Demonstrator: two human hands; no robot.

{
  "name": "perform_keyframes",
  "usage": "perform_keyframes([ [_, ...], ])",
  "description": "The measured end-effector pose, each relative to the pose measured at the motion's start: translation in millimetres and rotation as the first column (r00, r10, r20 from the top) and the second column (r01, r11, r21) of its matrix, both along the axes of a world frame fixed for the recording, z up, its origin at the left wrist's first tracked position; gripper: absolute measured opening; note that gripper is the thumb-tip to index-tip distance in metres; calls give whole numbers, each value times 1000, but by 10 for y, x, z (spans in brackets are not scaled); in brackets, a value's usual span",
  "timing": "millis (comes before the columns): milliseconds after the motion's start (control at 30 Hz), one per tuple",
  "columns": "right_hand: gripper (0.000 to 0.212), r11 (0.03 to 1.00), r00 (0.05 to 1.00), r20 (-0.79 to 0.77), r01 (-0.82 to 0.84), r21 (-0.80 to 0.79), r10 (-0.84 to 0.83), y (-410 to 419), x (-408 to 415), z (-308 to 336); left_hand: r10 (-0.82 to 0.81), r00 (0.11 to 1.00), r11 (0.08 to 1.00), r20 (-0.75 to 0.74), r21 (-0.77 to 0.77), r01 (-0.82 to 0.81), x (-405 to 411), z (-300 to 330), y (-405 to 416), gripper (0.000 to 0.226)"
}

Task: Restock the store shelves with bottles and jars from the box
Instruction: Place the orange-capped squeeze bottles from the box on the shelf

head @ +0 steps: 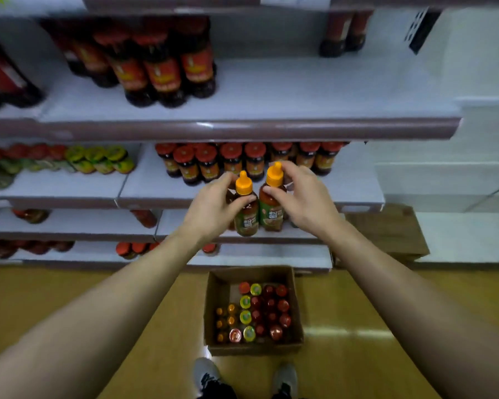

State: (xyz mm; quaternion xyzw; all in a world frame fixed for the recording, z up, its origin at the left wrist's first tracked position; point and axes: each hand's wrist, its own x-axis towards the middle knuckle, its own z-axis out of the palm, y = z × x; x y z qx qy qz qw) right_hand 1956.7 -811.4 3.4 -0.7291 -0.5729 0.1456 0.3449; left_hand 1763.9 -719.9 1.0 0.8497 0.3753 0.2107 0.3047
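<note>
While both hands grip: left bottle [246, 210] | right bottle [272, 203] | touching

We stand on a glossy yellow-brown floor [69, 306] that catches a pale glare [346, 332] at four o'clock. At two o'clock rises a pale white wall [478, 53], and a brown wooden crate [392, 234] sits at its foot.
</note>
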Motion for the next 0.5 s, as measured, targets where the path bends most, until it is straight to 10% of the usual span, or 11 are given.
perform_keyframes([
  [500,35,917,968,64,-250,311,242,460,-260,1848,176,979,952,99,236,-195,-550,1928,38,19],
])
